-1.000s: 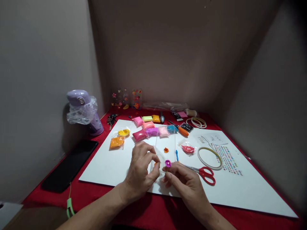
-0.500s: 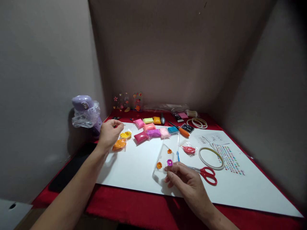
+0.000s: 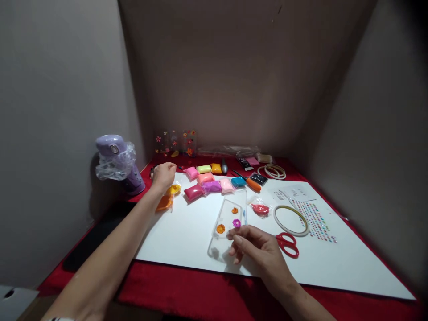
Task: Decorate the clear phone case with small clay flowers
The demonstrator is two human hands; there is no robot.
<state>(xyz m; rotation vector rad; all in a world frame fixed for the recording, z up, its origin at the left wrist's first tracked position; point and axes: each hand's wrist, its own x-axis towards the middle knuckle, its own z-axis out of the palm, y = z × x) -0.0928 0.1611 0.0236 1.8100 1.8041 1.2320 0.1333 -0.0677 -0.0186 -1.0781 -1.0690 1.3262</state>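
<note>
My right hand [image 3: 257,249] pinches the near right corner of a clear phone case [image 3: 228,219] between thumb and fingers, above the white board. On the case sit two orange flowers [image 3: 220,228] and a purple flower [image 3: 236,223]. Below it, another clear outline rests on the board; I cannot tell what it is. My left hand [image 3: 163,176] reaches to the board's back left edge, its fingers curled closed. Whatever they hold, if anything, is hidden. Just in front of that wrist lie a yellow clay packet [image 3: 174,190] and an orange clay packet [image 3: 164,203], the latter partly covered by my forearm.
Several coloured clay packets [image 3: 211,186] lie mid-board. Right of my right hand are red-handled scissors [image 3: 287,244], a tape roll [image 3: 291,220] and a gem sticker sheet [image 3: 316,220]. An orange-handled tool [image 3: 253,184] lies behind. A purple device [image 3: 112,146] in plastic stands left.
My left hand has moved farther back and slightly right, its fingers now turned away from view. My right hand still holds the phone case, which has tilted slightly. The view has shifted a little.
</note>
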